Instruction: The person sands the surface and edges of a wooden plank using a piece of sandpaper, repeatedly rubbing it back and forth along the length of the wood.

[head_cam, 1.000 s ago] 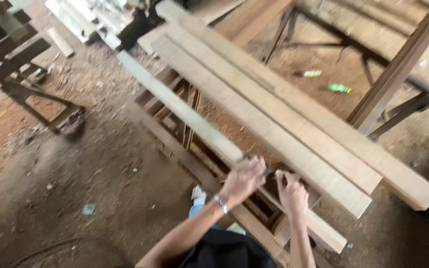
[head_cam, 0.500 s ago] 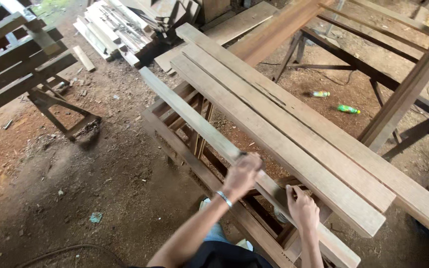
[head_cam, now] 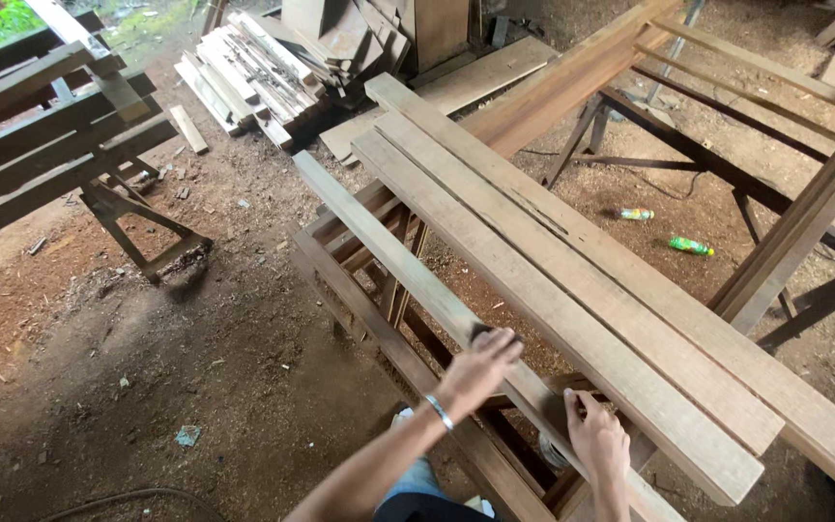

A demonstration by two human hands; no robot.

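Wooden plank [head_cam: 379,242] runs lengthwise away up-left; left hand [head_cam: 475,367] lies flat on it, right hand [head_cam: 596,440] grips its edge.

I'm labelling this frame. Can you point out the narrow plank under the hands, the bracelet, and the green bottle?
narrow plank [head_cam: 379,246], head view, bare top face midway along.
bracelet [head_cam: 440,413], head view, band on the left wrist.
green bottle [head_cam: 690,246], head view, middle of its body, lying on the ground.
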